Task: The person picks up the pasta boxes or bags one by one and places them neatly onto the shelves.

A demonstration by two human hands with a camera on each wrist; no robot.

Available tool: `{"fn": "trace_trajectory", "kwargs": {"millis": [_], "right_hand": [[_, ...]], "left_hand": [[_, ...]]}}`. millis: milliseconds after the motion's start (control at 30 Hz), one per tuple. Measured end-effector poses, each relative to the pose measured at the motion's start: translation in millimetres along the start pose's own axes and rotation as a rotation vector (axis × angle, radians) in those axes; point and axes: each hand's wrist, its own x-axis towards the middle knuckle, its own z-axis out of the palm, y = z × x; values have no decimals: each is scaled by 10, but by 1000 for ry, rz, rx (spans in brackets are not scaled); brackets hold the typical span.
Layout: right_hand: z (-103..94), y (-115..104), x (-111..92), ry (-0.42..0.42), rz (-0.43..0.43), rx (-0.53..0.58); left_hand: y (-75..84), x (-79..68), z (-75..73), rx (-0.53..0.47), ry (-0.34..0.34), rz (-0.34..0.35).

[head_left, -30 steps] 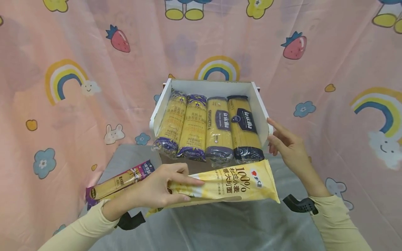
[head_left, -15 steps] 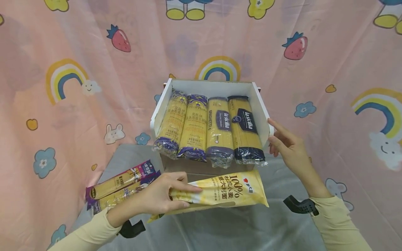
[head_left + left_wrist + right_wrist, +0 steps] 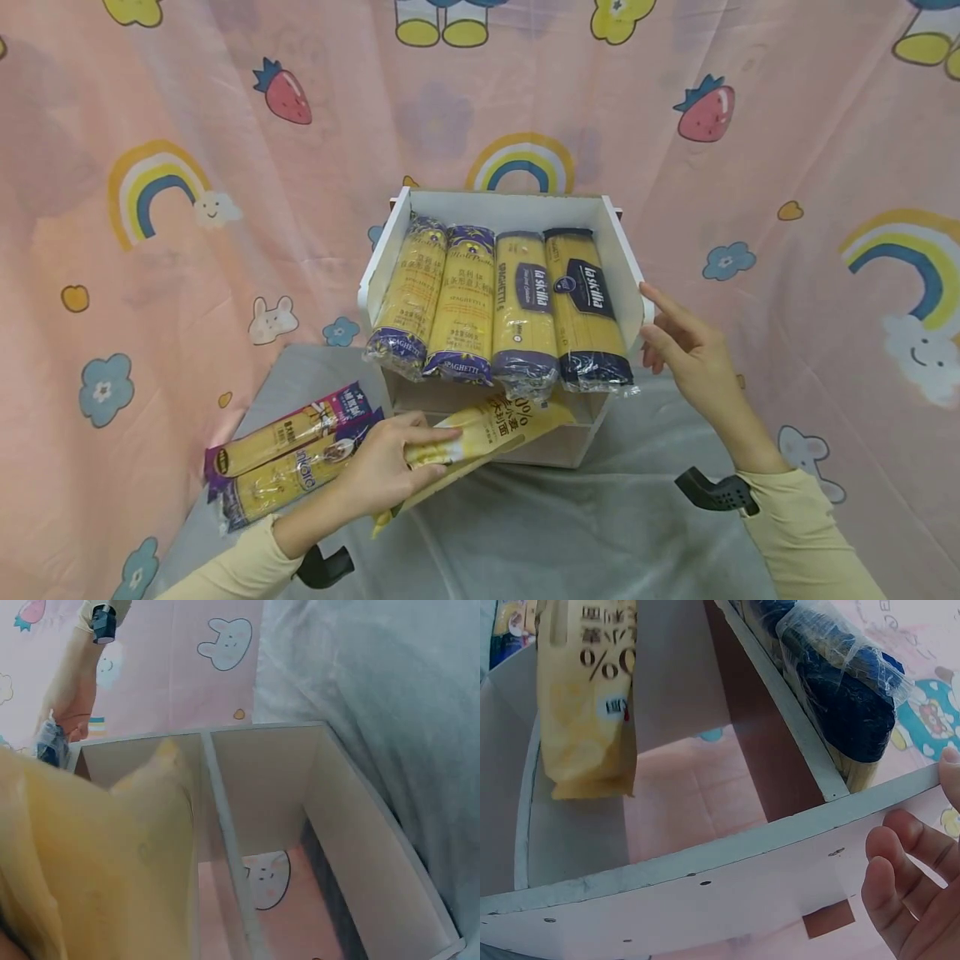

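In the near foreground, the left hand clasps a yellow spaghetti pack by its near part, thumb below and index finger along the upper face; this hold presumably leaves the far end free to lead. The forearm comes in from the lower left, with the pack slanting up to the right. The pack's far end stands at the mouth of the upper of two open compartments, partly hidden by the wrappers above; whether it has crossed the front edge cannot be told.

To the left, a magenta-ended pack and a blue-ended pack lie side by side on the grey cloth, apparently set within the left hand's reach.

Farther out, well apart from the left, the right hand grips the front edge of the side panel of the white shelf between thumb and index finger, the other fingers curled outside it, probably to steady the unit.

On the shelf's top tier, four pasta packs lie lengthwise in a row; the raised sides seem to keep them from rolling, and their ends overhang the front. Behind hangs a pink printed curtain.
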Motion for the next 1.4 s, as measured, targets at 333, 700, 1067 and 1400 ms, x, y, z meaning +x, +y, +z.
{"fn": "trace_trajectory", "kwargs": {"millis": [333, 700, 1067, 1400], "right_hand": [[18, 13, -7, 16, 9, -6], [30, 18, -3, 21, 10, 8], [28, 6, -9, 21, 14, 16], [27, 41, -8, 21, 13, -3]], "left_hand": [[-194, 100, 166, 56, 162, -115], [-180, 258, 286, 234, 85, -132], [-226, 232, 185, 270, -120, -76], [-279, 195, 94, 159, -342, -21]]}}
